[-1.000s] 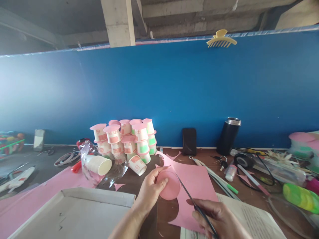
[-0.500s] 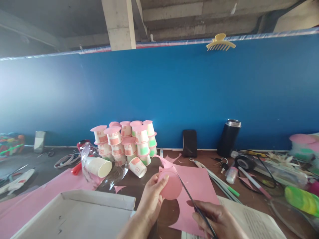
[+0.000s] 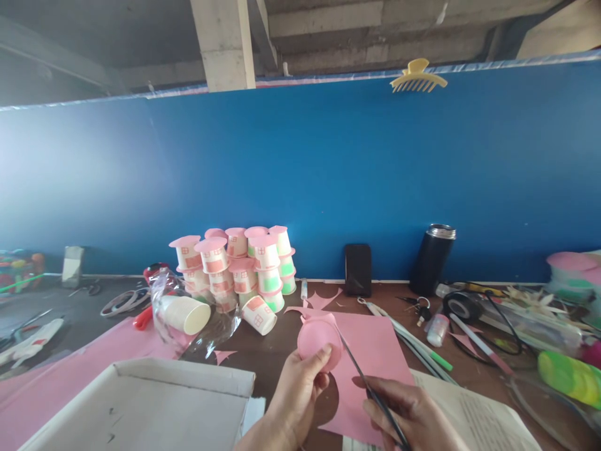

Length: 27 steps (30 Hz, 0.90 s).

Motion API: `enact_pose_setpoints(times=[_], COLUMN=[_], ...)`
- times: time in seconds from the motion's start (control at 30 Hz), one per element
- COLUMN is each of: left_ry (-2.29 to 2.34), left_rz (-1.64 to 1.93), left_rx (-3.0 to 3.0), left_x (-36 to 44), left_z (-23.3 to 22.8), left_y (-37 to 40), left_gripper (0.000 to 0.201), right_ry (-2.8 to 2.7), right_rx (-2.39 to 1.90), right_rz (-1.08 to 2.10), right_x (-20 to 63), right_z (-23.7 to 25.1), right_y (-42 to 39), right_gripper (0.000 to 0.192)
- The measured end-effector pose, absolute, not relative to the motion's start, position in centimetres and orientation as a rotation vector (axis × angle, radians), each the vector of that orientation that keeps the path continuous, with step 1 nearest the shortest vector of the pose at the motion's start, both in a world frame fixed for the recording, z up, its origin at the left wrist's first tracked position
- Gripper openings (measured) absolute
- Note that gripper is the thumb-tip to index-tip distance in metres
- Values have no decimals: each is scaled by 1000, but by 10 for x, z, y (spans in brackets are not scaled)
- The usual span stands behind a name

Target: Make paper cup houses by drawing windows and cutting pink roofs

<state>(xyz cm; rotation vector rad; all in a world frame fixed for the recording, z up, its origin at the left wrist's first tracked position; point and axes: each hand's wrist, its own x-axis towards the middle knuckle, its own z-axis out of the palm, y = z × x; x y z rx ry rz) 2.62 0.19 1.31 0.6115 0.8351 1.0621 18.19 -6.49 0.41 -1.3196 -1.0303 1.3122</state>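
The left hand [image 3: 295, 391] pinches a pink paper disc [image 3: 318, 338] by its lower edge, fingers [image 3: 323, 357] closed on it, so the disc stands up and away from them, just above the pink sheet [image 3: 375, 351] on the table [image 3: 263, 351]. The right hand [image 3: 413, 416] grips scissors [image 3: 366, 382], fingers clenched around the handles. Their long axis slants from the right hand up and leftward, tips meeting the disc's right rim. To the left of the fingers sits a white box [image 3: 141, 401]; beyond them, stacked paper cups [image 3: 239, 266] leave open room between.
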Motion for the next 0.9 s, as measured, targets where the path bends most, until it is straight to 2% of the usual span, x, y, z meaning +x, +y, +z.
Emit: enact_pose_setpoints(times=[0.27,0.9], left_ry=[929,924], left_rz=[999,953], left_rx=[918,964], left_x=[22,22], left_z=[11,10], left_y=[3,3], left_gripper=[35,37], right_ry=[-1060,-1007], right_rx=[-1362,-1369], right_rz=[1293,1257], right_x=[183,182], right_z=[12,5], right_y=[-65,-66], right_gripper=[69,70])
